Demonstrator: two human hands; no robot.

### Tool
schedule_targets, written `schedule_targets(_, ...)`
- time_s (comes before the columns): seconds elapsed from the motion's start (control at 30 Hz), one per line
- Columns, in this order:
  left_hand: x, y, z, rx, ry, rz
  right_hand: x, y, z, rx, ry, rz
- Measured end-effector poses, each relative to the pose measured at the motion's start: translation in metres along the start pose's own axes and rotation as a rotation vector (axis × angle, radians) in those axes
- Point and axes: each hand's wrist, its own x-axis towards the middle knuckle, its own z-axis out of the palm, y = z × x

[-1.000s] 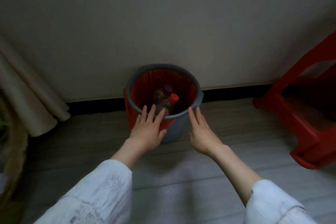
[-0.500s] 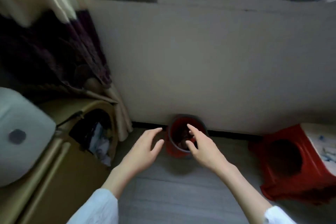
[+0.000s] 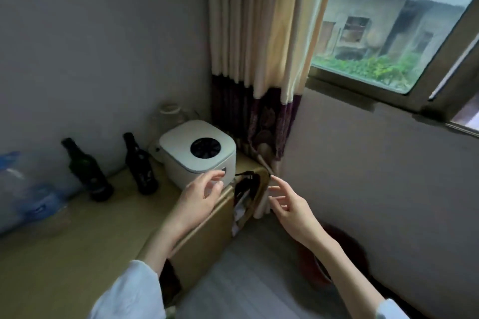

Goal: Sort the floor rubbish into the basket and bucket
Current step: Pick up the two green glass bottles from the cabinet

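Observation:
My left hand point(image 3: 201, 195) hangs in the air with loose, empty fingers in front of a white appliance point(image 3: 198, 153). My right hand point(image 3: 290, 206) is raised too, fingers spread and relaxed, holding nothing. The grey bucket with the red liner point(image 3: 315, 264) stands on the floor by the wall, low at the right, mostly hidden behind my right forearm. A dark opening in the end of the yellow cabinet point(image 3: 245, 194) shows pale crumpled items inside. No basket is clearly in view.
A yellow cabinet top point(image 3: 85, 235) carries the appliance, two dark glass bottles point(image 3: 88, 171) point(image 3: 141, 166), a clear jar and blue plastic packaging at the far left. A striped curtain point(image 3: 261, 41) hangs in the corner beside a window point(image 3: 388, 21). Grey floor point(image 3: 248, 280) lies below.
The view has swung up and left from the bucket to the cabinet corner and window. Both hands have lifted away from the bucket rim and stay empty.

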Motion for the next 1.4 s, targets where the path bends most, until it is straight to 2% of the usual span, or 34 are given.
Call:
schedule_targets(0.13, -0.026, -0.048, -0.071, 0.008, 0.172, -0.118, 0.026, -0.049, 0.048, -0.015, -0.167, -0.081)
schedule_targets(0.37, -0.02, -0.128, -0.161, 0.048, 0.313, -0.248, 0.087, -0.116, 0.124, -0.149, -0.338, -0.19)
schedule_targets(0.5, 0.008, -0.182, -0.222, 0.135, 0.447, -0.304, 0.148, -0.16, 0.188, -0.226, -0.328, -0.202)
schedule_targets(0.63, 0.052, -0.23, -0.274, 0.189, 0.491, -0.35, 0.211, -0.197, 0.248, -0.246, -0.253, -0.088)
schedule_targets(0.83, 0.103, -0.271, -0.294, 0.17, 0.367, -0.434, 0.272, -0.221, 0.298, -0.328, -0.296, -0.016)
schedule_targets(1.0, 0.115, -0.294, -0.298, 0.331, 0.343, -0.432, 0.28, -0.217, 0.322, -0.287, -0.289, -0.036)
schedule_targets(1.13, 0.114, -0.297, -0.291, 0.405, 0.196, -0.392, 0.277, -0.208, 0.33, -0.317, -0.262, -0.079)
schedule_targets(1.27, 0.098, -0.285, -0.277, 0.539, 0.096, -0.283, 0.262, -0.202, 0.318, -0.35, -0.247, -0.128)
schedule_targets(1.4, 0.072, -0.264, -0.266, 0.556, 0.069, -0.215, 0.225, -0.18, 0.274, -0.292, -0.152, -0.107)
